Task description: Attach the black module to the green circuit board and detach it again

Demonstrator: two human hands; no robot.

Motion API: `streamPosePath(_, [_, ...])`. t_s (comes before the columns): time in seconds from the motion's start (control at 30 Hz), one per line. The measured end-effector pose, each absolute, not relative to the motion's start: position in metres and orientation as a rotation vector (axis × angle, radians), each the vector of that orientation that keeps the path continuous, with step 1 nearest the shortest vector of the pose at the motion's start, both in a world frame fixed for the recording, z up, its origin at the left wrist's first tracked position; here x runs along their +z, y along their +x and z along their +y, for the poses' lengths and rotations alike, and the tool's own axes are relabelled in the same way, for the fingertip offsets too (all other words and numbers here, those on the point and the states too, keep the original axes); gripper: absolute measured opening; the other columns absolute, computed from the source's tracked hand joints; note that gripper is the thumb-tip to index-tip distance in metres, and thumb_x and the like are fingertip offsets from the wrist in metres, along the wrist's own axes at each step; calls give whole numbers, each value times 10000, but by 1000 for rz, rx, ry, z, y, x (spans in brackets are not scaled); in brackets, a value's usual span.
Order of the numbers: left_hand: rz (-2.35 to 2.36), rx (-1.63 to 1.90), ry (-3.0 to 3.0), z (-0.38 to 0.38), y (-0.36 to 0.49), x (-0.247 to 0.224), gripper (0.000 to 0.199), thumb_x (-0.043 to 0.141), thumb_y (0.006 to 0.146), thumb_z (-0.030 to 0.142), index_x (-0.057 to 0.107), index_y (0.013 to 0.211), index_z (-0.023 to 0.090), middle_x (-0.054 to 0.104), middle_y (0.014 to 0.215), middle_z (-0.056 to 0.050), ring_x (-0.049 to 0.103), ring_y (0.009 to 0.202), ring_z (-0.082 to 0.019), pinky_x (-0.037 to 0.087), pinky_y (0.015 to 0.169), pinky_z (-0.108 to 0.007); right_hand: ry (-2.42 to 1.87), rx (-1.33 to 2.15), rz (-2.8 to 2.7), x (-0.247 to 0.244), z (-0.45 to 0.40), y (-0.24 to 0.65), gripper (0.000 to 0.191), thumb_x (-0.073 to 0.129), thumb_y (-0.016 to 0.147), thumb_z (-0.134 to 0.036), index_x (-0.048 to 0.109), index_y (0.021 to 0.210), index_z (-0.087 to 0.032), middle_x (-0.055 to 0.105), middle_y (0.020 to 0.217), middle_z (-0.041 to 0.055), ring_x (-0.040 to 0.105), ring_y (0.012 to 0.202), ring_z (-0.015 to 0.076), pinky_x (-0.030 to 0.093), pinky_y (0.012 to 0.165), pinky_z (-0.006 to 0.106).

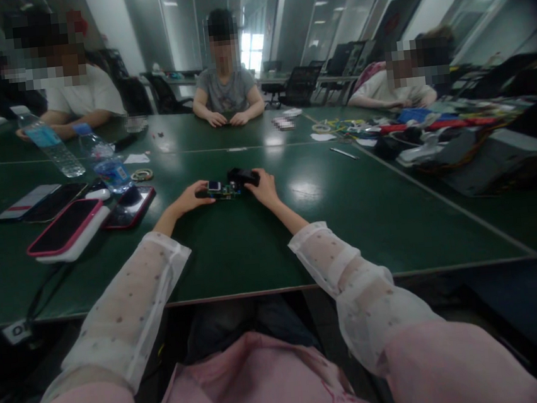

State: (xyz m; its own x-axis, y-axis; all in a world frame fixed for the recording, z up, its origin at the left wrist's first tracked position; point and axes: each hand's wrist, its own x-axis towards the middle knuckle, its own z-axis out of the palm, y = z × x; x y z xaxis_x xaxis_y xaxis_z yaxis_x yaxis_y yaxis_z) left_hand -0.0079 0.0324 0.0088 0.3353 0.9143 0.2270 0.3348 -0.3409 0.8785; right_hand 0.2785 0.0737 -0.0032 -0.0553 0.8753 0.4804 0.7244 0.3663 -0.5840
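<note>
My left hand (194, 196) grips the left end of a small green circuit board (226, 192) that carries a little screen with a pale frame. On the right, my right hand (263, 186) is closed round a black box-like part (237, 176), whose exact kind I cannot make out. Board and black part meet or overlap just above the green table (244, 248); whether they are joined is not clear. Fingertips of both hands are partly hidden behind what they hold.
Left of me lie several phones, one a pink-rimmed phone (69, 226), beside a water bottle (49, 143) and a second bottle (111, 169). A tape roll (142, 175) and a pen (344, 153) lie farther out. Cables (337, 126) and a metal case (496, 154) crowd the right. Several people sit opposite.
</note>
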Motion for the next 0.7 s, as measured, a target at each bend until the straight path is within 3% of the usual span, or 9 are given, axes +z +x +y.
streamPosePath(0.2, [1115, 947, 1853, 28, -6, 14, 651, 814, 672, 295, 563, 1258, 162, 593, 1363, -141, 523, 1319, -303, 339, 1152, -508, -1215, 328, -1661, 12, 70, 274, 569, 549, 922, -453, 416, 1404, -182, 570, 1349, 173, 551, 1257, 301, 437, 1067, 495])
streamPosePath(0.37, [1151, 954, 1848, 28, -6, 14, 655, 816, 675, 292, 563, 1266, 167, 597, 1359, -136, 518, 1320, -309, 346, 1145, -521, -1031, 417, -1765, 23, 55, 257, 609, 549, 909, -578, 451, 1381, -205, 582, 1340, 149, 571, 1242, 281, 453, 1076, 467])
streamPosePath(0.7, [1154, 950, 1858, 26, -5, 16, 762, 836, 666, 355, 526, 1326, 132, 572, 1395, -166, 503, 1338, -334, 351, 1144, -517, -779, 457, -1988, 22, 44, 248, 596, 589, 897, -562, 489, 1379, -225, 569, 1362, 150, 561, 1236, 301, 449, 1065, 495])
